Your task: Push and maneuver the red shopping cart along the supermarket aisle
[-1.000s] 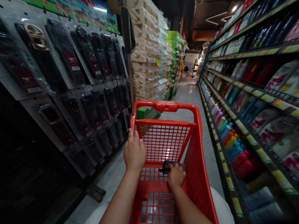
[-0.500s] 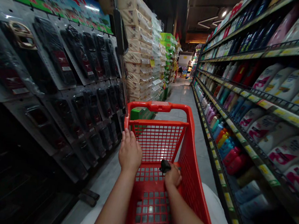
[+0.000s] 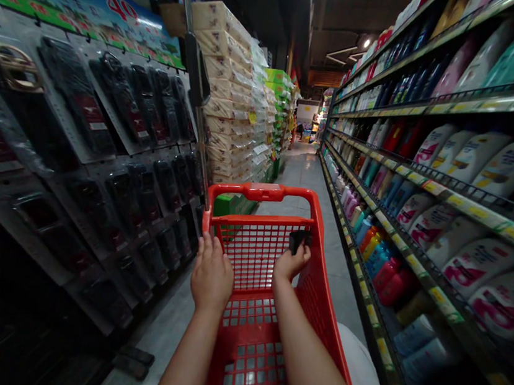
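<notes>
A red plastic shopping cart (image 3: 264, 188) with grid walls stands directly before me, and no goods show in its basket. My left hand (image 3: 213, 271) lies along the top of its left side, fingers stretched forward and its thumb side hidden. Inside the cart, close to the far grid wall on the right, my right hand (image 3: 293, 260) is closed around a small black object (image 3: 296, 241). That object is too dark and partly covered to tell its kind.
Packaged belts (image 3: 79, 96) hang on a rack at left. Wrapped tissue packs (image 3: 226, 82) are piled beyond it. Along the right run shelves of shampoo bottles (image 3: 487, 264). A grey tiled aisle (image 3: 300, 169) leads ahead between them.
My right hand has lifted the black object upward and forward, nearer the cart's far wall. My left hand stays on the left side. The view has shifted slightly.
</notes>
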{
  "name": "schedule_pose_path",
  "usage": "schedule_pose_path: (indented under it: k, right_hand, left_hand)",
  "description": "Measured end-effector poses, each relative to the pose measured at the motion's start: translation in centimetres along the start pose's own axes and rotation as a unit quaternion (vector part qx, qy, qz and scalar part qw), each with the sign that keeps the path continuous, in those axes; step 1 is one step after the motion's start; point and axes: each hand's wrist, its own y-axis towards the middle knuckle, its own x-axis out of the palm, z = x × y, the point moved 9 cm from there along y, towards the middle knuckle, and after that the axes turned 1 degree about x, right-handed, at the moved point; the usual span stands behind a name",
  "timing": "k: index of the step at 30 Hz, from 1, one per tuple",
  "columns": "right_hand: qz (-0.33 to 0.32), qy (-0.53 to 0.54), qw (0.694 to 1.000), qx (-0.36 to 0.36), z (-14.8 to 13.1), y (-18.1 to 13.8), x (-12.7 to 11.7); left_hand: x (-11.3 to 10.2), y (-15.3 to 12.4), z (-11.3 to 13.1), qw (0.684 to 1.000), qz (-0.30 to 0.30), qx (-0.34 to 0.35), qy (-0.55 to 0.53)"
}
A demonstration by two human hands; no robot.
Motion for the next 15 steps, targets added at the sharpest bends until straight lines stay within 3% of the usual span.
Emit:
schedule_pose_path:
  k: [4, 6, 8, 11, 15]
  right_hand:
    - [0.013, 0.086, 0.996, -0.034, 2.3, -2.6, -0.4]
    - [0.022, 0.133, 0.990, -0.038, 1.4, -3.2, -0.7]
    - [0.030, 0.171, 0.981, -0.091, -1.9, -3.3, -1.7]
    - [0.020, 0.177, 0.957, -0.229, -8.9, -3.0, -4.8]
    - [-0.026, 0.065, 0.921, -0.384, -16.0, -1.4, -9.7]
  left_hand:
    - [0.1, -0.1, 0.3, 1.000, 0.002, 0.003, 0.016]
    - [0.2, -0.1, 0.4, 1.000, -0.001, 0.005, 0.027]
    - [0.3, -0.2, 0.5, 0.999, -0.007, 0.007, 0.039]
    - [0.6, -0.3, 0.4, 0.998, -0.023, 0.008, 0.059]
    - [0.7, -0.4, 0.0, 0.996, -0.030, 0.004, 0.083]
